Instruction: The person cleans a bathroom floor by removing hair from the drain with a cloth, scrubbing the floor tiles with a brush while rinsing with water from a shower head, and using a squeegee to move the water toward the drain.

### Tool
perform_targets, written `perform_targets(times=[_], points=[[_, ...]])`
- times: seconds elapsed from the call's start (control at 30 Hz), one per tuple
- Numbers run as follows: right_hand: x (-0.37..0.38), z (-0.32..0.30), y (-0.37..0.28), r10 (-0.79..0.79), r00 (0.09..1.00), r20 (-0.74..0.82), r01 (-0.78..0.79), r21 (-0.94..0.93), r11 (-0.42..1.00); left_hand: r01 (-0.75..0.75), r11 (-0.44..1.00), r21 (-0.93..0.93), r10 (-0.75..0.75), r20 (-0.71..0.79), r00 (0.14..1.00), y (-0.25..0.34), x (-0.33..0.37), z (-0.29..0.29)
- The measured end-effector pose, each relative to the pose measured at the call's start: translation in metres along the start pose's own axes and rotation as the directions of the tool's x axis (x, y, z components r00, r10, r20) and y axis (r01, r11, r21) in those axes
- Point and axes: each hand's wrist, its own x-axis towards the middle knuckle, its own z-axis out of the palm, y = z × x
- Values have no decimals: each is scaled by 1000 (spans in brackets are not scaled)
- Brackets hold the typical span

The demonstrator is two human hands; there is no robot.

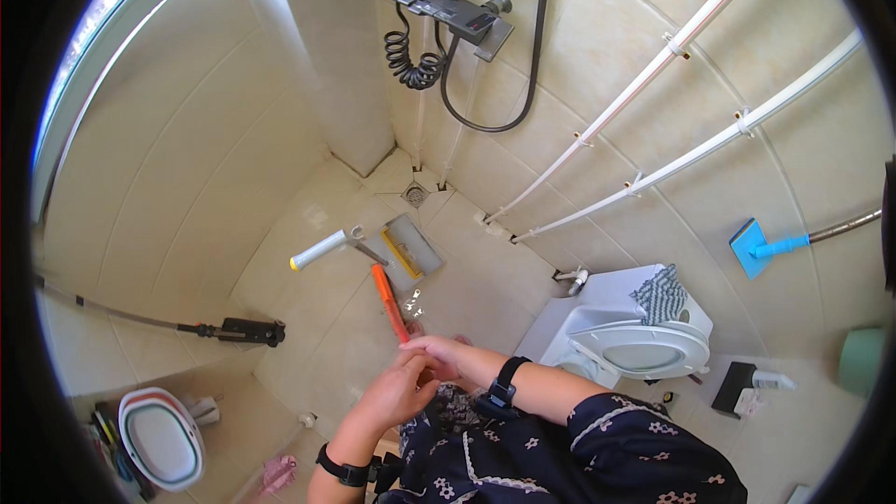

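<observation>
A paint roller (pixel 320 249) with a white sleeve, yellow end cap and metal rod reaches over the tiled floor. Its long orange handle (pixel 385 299) points back toward me. My right hand (pixel 441 356) is closed round the near end of that handle. Lying against the right hand is my left hand (pixel 401 390), its fingers bent over it; whether these also grip the handle is hidden. Beyond the handle, a grey tray (pixel 428 255) with a yellow bar (pixel 401 253) rests on the floor, partly crossed by the roller's rod.
A floor drain (pixel 415 194) lies in the far corner below a shower fixture (pixel 448 14). White pipes (pixel 644 177) run along the right wall. A toilet (pixel 644 350) with a grey cloth (pixel 661 292) stands right. A white basin (pixel 161 439) sits lower left; a blue scrubber (pixel 749 248) is far right.
</observation>
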Motion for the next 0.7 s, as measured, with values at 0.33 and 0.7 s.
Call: perform_targets(times=[0.33,0.7], points=[[-86,-84,2,-122,992,-36,119,-81,990,-161,987,-21,159,-74,984,17,25,-53],[-182,-53,73,-170,912,-374,-75,-560,825,372,633,679,-177,-341,923,-159,175,-124]])
